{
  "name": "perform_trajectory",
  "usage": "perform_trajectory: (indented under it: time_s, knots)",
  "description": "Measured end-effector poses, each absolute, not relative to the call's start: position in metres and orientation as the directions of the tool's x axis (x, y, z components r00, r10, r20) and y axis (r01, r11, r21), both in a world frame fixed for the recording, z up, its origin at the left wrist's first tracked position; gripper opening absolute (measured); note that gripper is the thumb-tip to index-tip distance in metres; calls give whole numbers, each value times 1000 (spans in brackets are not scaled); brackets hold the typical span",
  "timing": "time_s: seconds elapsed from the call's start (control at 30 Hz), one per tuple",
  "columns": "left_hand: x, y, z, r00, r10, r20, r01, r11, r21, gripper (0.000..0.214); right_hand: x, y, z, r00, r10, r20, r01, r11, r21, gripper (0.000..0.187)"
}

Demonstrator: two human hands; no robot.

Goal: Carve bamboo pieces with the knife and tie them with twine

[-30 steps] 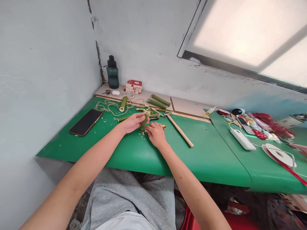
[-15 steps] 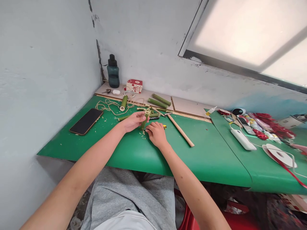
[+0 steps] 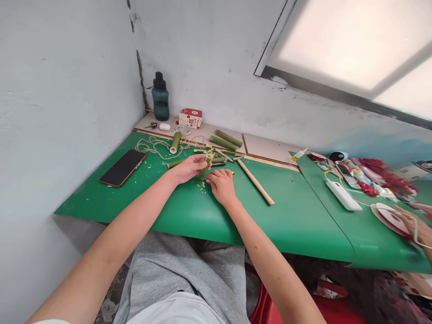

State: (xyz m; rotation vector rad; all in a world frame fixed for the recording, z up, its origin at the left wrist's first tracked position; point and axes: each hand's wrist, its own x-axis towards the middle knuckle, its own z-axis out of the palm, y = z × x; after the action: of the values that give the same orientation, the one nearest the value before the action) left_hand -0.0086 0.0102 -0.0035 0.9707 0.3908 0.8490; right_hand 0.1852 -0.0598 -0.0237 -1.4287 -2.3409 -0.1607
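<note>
Left hand [image 3: 189,169] is clamped on a tilted bamboo tube [image 3: 203,173] over the tabletop [image 3: 290,216]; beside its lower end, a yellow tool [image 3: 231,173] is gripped by the right hand [image 3: 222,183]. Shavings [image 3: 203,185] are already cut; remaining work cannot be judged.

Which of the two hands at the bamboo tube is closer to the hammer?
Right. The right hand lies just left of the hammer, apart from its wooden handle; the left hand is farther left, holding the bamboo tube.
</note>
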Motion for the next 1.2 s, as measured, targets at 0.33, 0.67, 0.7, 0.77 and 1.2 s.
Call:
perform_trajectory:
  time_s: [0.33,0.67,0.7,0.77,1.2]
  knots:
    - [-8,9,-2,625,779,51,-451,307,838,48,186,-56,-25,-436,821,368,862,499,-91,27]
    - [-10,13,-9,617,784,66,-448,281,848,43,186,-63,-24,-403,837,370,887,457,-69,35]
    - [-10,13,-9,616,785,67,-447,279,850,44,186,-63,-23,-390,842,373,893,445,-72,37]
    - [-11,14,-10,615,785,68,-445,275,852,43,186,-64,-22,-375,848,374,898,432,-78,38]
    - [-11,13,-11,641,764,72,-431,281,857,42,186,-63,-24,-384,846,371,894,441,-81,35]
